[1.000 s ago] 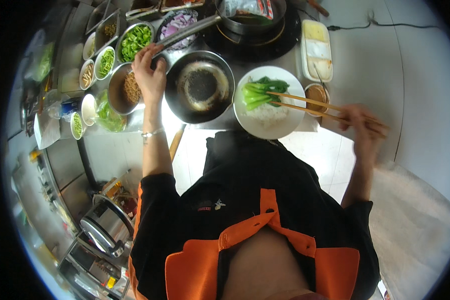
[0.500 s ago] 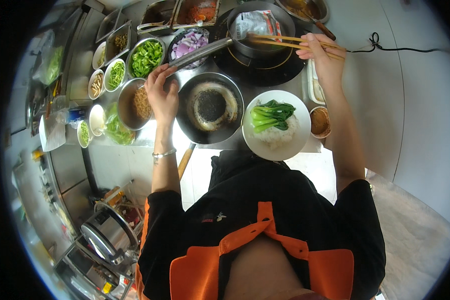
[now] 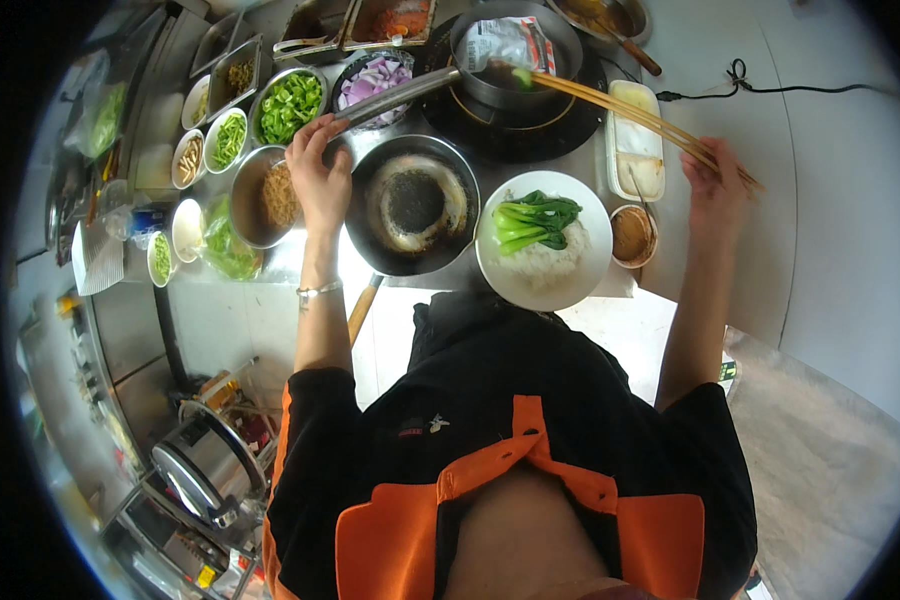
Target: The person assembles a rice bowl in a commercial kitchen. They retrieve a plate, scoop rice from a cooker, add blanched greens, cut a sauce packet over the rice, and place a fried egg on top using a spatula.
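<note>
A deep dark pan (image 3: 482,88) sits on the round black burner (image 3: 540,145) at the back. My left hand (image 3: 318,175) is closed round the end of its long metal handle (image 3: 395,98). Inside the pan lie a silver-and-red packet (image 3: 510,42) and a bit of green food (image 3: 522,77). Long wooden chopsticks (image 3: 620,108) slant into the pan, their tips at the green bit, held in my right hand (image 3: 715,180). Nearer me, a white plate (image 3: 505,285) bears rice (image 3: 545,262) and green leafy stems (image 3: 535,222). Left of it stands a frying pan (image 3: 375,240) with browned residue.
Bowls of green peppers (image 3: 290,105), purple onion (image 3: 380,78) and brown shreds (image 3: 278,195) crowd the left. To the right are a white divided container (image 3: 635,140) and a small tub of brown powder (image 3: 632,237). A ladle (image 3: 642,58) rests in a pan at the back.
My right hand has drawn right and toward me, with the chopsticks now slanting down to the right. A green bit now shows at their tips. My left hand stays on the handle.
</note>
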`<state>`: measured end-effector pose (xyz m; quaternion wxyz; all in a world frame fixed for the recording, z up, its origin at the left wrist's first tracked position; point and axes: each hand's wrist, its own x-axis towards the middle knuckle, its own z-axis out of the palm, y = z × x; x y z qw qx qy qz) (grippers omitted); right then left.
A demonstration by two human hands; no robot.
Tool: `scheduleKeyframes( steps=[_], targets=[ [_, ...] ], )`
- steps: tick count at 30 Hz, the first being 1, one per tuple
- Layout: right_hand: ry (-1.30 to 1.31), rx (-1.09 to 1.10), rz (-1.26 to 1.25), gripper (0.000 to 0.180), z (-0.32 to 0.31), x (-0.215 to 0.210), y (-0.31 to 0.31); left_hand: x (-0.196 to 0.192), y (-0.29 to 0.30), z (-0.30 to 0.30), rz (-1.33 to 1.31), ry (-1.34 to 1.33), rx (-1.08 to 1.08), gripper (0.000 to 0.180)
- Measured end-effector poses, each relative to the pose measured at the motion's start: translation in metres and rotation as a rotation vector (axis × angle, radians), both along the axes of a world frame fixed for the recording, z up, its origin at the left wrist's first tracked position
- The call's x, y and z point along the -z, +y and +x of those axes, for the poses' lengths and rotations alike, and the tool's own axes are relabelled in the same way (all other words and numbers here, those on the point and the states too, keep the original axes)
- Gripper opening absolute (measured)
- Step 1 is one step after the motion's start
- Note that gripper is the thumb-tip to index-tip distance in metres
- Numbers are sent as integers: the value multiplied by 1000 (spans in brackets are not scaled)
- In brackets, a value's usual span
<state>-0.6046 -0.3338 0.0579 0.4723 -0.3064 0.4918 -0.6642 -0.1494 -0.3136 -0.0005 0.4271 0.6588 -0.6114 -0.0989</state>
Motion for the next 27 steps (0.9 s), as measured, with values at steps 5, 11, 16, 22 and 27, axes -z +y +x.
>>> scheduleKeyframes(
  steps=[5, 11, 16, 22, 27],
  targets=[
    [51, -100, -140, 24, -30, -57, 72, 3, 0, 3, -31, -79, 9, 31],
    [280, -106, -32, 26, -44, -80, 131, 4, -1, 2, -22, 15, 15, 32],
    [536, -203, 125, 17, 21, -11, 130, 2, 1, -1, -34, -3, 7, 33],
    [498, -282, 131, 19, 21, -24, 117, -5, 15, 10, -53, 111, 20, 33],
    [687, -412, 239, 22, 28, -21, 108, -4, 44, 27, -20, 206, -87, 34]
  ],
)
